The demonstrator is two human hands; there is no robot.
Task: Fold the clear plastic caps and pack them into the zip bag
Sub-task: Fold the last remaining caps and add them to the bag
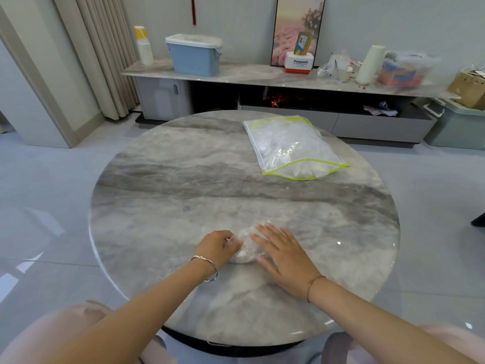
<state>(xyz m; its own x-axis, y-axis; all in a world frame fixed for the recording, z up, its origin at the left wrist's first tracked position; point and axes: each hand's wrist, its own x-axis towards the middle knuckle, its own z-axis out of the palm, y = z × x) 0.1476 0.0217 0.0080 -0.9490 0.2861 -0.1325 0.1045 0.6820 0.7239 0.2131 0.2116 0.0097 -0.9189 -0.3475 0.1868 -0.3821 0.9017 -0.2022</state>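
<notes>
My left hand (pixel 219 244) pinches the edge of the cap (pixel 245 254); my right hand (pixel 284 254), fingers (pixel 265 232) straight, pins it to the bench (pixel 183 179), presumably for folding. The zip bag (pixel 291 145) lies open-mouthed beyond.

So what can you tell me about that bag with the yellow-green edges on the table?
The zip bag is clear, crinkly plastic with a yellow-green zip strip around its near mouth and similar trim at its far end. It lies on its side on the far right part of the round marble-look table. The mouth gapes open toward the person, and the bag bulges with whitish crumpled plastic already inside. Only the table touches it.
</notes>
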